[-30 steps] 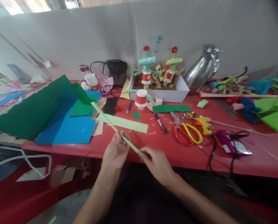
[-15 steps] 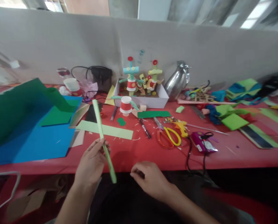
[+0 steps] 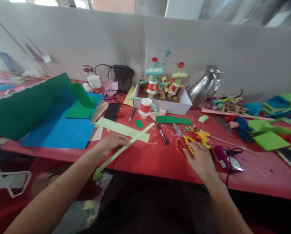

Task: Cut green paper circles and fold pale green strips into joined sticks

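Note:
My left hand [image 3: 115, 143] pinches a long, narrow light green paper strip [image 3: 118, 152], which slants across the table's front edge. Beneath the strip's upper end lies a wider pale green paper strip [image 3: 122, 128], flat on the table. On the right, my right hand [image 3: 199, 158] is closed over the handles of the scissors [image 3: 178, 130], one handle yellow and the other red; the fingers partly hide them. The blades rest on the table. Just behind that hand lies a yellow glue gun [image 3: 202, 136]. A marker [image 3: 163, 135] lies between my hands.
A white box [image 3: 171, 106] holds paper-cup figures, with another cup figure [image 3: 145, 107] before it. A steel jug [image 3: 205, 86] stands behind. Blue card [image 3: 55, 133] and green card [image 3: 38, 107] are at left. A purple device [image 3: 227, 158] with a cable sits beyond my right hand.
My right hand has moved from the table's front edge to the scissors' handles. My left hand has turned the narrow strip, so its top now leans right. The camera view has shifted left.

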Action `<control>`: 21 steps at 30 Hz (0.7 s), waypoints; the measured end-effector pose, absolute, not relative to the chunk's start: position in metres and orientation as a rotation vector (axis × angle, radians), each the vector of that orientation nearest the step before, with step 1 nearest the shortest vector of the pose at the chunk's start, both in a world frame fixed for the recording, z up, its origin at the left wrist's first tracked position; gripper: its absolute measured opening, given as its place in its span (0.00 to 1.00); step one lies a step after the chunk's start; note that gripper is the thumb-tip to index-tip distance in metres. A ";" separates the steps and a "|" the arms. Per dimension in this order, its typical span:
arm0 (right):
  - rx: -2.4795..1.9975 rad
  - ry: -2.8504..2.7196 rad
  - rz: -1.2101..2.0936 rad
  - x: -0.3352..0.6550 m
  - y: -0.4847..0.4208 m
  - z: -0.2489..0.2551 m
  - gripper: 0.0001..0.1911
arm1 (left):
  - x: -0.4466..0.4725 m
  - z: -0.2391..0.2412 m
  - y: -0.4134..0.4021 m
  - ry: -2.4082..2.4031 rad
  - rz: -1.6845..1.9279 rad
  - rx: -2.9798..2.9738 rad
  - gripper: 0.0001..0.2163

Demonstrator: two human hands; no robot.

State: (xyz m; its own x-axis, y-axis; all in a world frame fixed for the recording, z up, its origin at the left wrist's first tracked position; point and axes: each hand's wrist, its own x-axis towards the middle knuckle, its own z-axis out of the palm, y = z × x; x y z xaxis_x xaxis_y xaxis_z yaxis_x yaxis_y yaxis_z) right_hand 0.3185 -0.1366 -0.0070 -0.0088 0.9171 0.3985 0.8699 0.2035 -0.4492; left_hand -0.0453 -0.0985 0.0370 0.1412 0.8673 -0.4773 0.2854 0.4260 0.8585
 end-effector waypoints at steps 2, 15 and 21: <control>-1.574 -1.858 0.183 0.303 -0.144 -0.001 0.13 | -0.042 0.036 -0.099 1.390 0.592 1.013 0.12; -1.004 -1.803 -0.015 0.196 -0.135 0.028 0.08 | -0.001 0.066 -0.144 0.950 0.969 0.758 0.06; -0.890 -1.434 1.232 0.171 -0.148 0.024 0.08 | 0.010 0.066 -0.133 0.850 1.173 0.480 0.04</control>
State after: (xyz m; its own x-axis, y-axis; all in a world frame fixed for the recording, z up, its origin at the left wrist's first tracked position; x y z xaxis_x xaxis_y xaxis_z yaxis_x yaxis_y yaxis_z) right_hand 0.1713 -0.1485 0.0243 -0.2246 0.9493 0.2198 -0.0747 0.2082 -0.9752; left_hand 0.0097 -0.1331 0.0656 0.1397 0.9352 -0.3253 -0.6004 0.3412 0.7232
